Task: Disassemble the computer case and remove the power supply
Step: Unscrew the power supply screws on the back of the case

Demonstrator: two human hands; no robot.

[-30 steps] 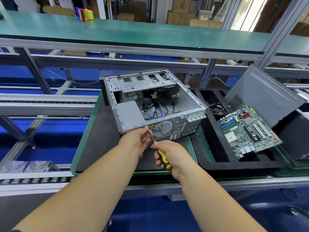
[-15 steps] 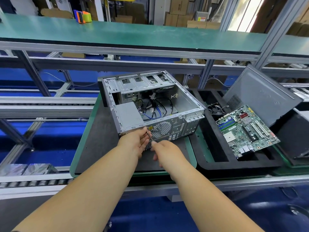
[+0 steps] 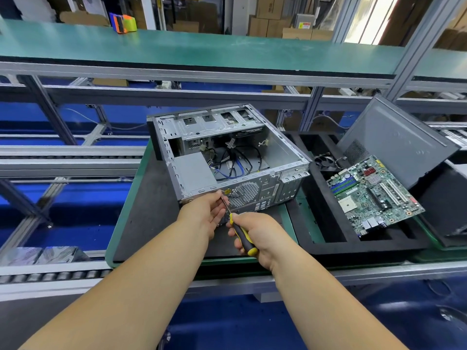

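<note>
Backing out a rear screw on the power supply [image 3: 194,170]

PSU's still boxed in the near-left corner of the open computer case [image 3: 227,157]. Right hand [image 3: 255,233] is wrapped round the yellow-black screwdriver [image 3: 240,228], left hand [image 3: 207,210] pinching the shaft, probably steadying the tip, though the screw's hidden. Motherboard [image 3: 374,195] sits on the foam tray [image 3: 328,246] alongside.
</note>
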